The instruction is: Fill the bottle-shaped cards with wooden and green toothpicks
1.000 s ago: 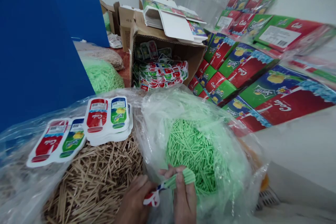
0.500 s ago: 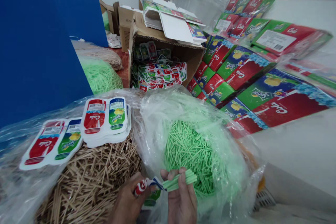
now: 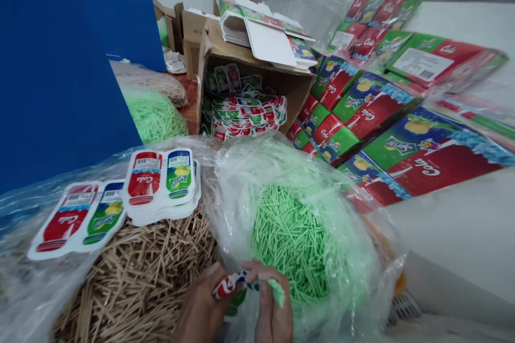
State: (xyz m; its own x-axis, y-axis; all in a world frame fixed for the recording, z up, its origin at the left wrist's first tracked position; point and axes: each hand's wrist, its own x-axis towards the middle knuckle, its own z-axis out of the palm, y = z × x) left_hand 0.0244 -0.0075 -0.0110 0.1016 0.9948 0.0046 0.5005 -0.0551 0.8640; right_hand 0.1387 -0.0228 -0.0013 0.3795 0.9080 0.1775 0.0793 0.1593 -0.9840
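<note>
My left hand [image 3: 205, 300] pinches a small red, white and blue bottle-shaped printed packet [image 3: 226, 285]. My right hand [image 3: 270, 295] is wrapped round a bundle of short green sticks [image 3: 277, 292], its fingers also against the packet's blue end. Whether the sticks are inside the packet is hidden by my fingers. Below my left hand, brown sticks [image 3: 140, 273] fill a clear bag. Loose green sticks [image 3: 289, 230] lie in another open clear bag just beyond my right hand. A stack of flat Cola and Sprite packets [image 3: 163, 182] rests on the brown sticks, beside more such packets [image 3: 78, 220].
A cardboard box [image 3: 298, 88] on its side holds many printed packets, with flat printed cartons [image 3: 269, 37] on top. Plastic-wrapped Cola and Sprite boxes [image 3: 374, 102] are stacked at right. A blue panel [image 3: 68, 64] stands at left, with another green-stick bag [image 3: 155, 115] behind it.
My right hand has closed further over the green sticks and turned, its fingers now over the packet's end. The packet in my left hand has shifted slightly right.
</note>
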